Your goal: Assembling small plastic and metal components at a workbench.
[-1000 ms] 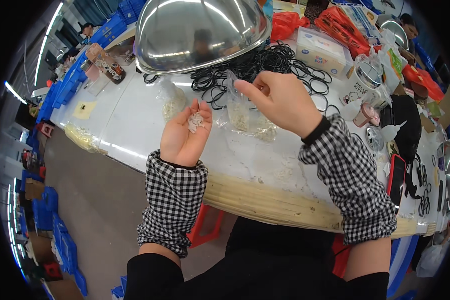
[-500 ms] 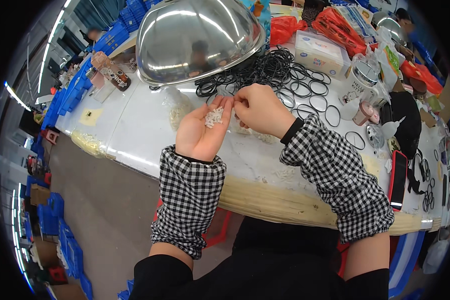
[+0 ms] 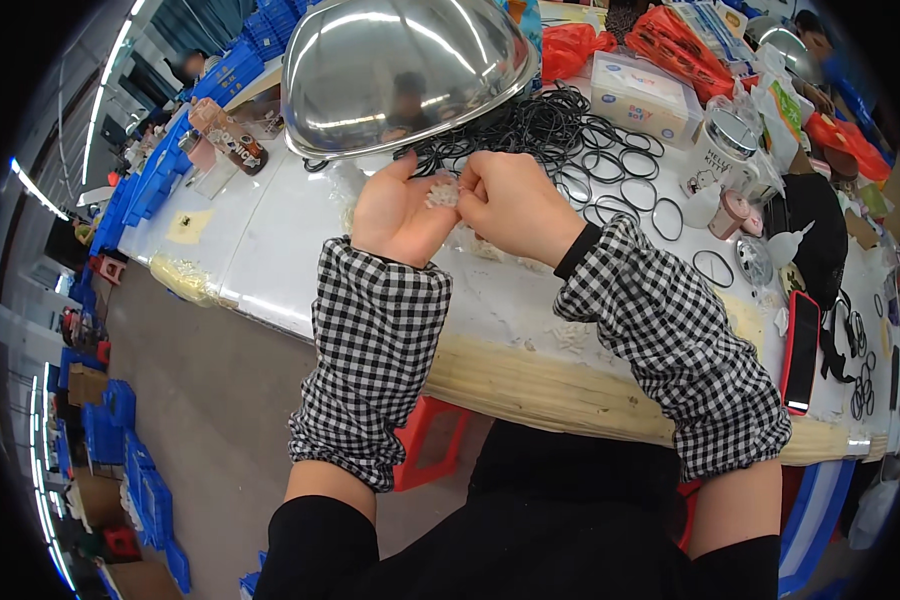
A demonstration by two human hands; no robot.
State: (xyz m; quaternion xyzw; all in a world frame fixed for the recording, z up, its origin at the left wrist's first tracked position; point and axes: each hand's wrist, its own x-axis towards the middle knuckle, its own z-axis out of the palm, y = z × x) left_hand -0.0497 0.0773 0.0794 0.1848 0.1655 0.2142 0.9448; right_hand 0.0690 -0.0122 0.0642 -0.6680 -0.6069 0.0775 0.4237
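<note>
Spanning the middle of the view: white worktable, yellowish padded front edge toward the wearer. Domed metal bowl sits upside down at the back; heap of black rings beside it, tangled, with more rings lying singly to the right. White box just behind those. Work looks part-way, my judgement: rings loose, nothing in view reads as finished, amount left can't be counted. Clear plastic bag behind the left hand, mostly hidden, contents hard to read. Left hand is palm up, shallow cup, wide, fingers not clenched, palm used as a dish. Right hand comes in from the other side, narrow grip, thumb and fingertips drawn together right at the left hand's fingers; whether a piece is pinched there, cannot tell, too small. Short white pieces clustered on the left hand near the fingers, so a batch is already out. Smallest: loose white bits scattered near the table's front edge, well apart from both hands, so not everything is in hand
</note>
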